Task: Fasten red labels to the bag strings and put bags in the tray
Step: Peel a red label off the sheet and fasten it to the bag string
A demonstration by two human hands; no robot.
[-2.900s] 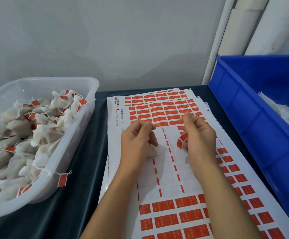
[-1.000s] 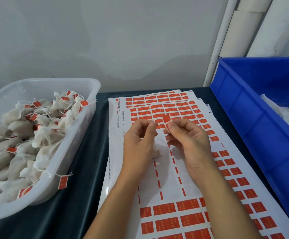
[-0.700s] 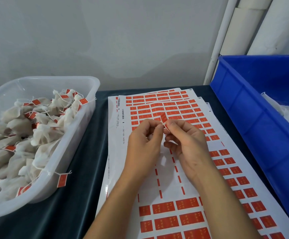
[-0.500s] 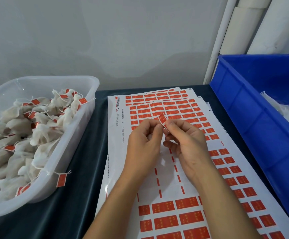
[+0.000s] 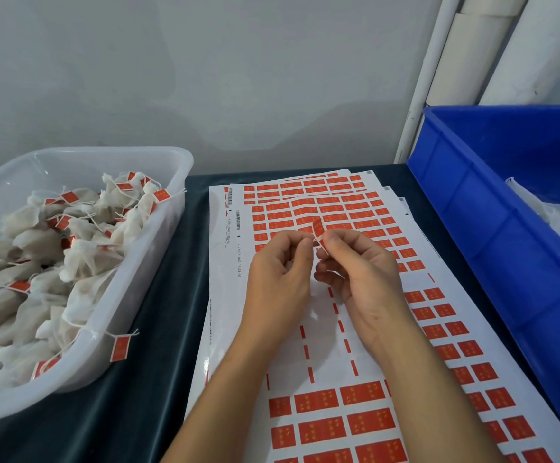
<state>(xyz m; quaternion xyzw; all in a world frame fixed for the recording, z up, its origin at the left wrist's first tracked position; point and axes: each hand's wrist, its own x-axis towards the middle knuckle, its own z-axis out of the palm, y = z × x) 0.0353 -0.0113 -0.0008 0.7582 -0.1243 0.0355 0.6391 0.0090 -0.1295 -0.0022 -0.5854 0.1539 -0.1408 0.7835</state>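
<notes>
Clear tray at left: heaped with tagged bags | label sheets: many red labels unpeeled | right hand: fingertips pinched red label above sheets | left hand: fingers curled, pinching beside it; string too fine to see | progress: well along, current bag not yet trayed.

A small red label stands tilted above the label sheets; tagged white bags fill the clear tray.
</notes>
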